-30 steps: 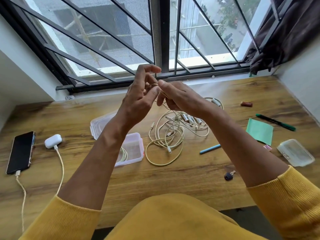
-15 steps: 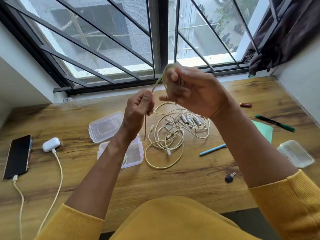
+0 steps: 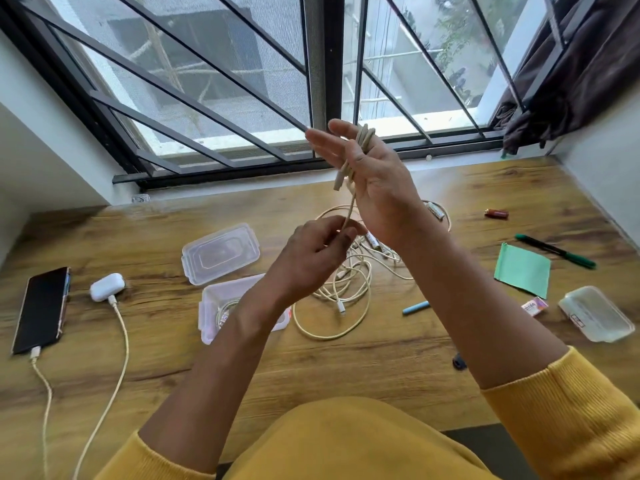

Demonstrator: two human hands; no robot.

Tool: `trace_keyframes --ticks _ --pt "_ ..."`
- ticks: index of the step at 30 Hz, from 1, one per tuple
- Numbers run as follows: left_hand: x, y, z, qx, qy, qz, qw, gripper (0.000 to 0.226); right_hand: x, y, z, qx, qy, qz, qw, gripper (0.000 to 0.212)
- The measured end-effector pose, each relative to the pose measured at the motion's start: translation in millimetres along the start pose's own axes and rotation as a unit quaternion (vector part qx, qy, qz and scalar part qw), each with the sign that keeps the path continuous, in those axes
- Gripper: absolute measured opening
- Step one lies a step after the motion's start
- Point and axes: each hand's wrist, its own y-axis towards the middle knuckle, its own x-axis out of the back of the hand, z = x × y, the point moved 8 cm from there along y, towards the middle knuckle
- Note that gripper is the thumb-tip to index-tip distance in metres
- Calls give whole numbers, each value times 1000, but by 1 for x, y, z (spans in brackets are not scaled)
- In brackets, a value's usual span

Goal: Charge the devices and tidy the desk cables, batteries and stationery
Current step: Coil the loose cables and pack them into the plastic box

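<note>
My right hand (image 3: 377,178) is raised in front of the window, its grip loose: fingers nearly straight, with the beige cable (image 3: 360,147) looped around them. Half a second ago those fingers were curled tighter over the coil. My left hand (image 3: 318,251) has dropped lower than before and pinches the cable's hanging strand just above the table (image 3: 381,358). The loose tangle of cables (image 3: 343,289) stays on the table below, beside the open plastic box (image 3: 221,306); phone (image 3: 41,310) and earbuds case (image 3: 106,286) remain plugged in at left.
</note>
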Motion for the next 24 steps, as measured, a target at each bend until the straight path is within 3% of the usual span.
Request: trace_keyframes --ticks 4,7,10,14,19,24 --pt "19 -3 -15 -7 91 7 996 25 11 -8 -8 -16 -182 -15 983 29" --pt "48 -3 -24 -26 151 -44 987 21 9 -19 -21 -63 -205 13 977 24" --pt "71 -1 -20 -29 145 -74 986 26 4 -29 -34 -103 -206 39 972 21" --pt "85 -3 -16 -17 93 -68 993 39 -7 -39 -47 -148 -217 104 959 46" --pt "91 -6 -13 -55 42 -73 995 37 -24 -51 -57 -234 -168 193 938 74" --pt "91 -9 -8 -57 34 -115 991 30 -48 -56 -46 -274 -12 248 929 60"
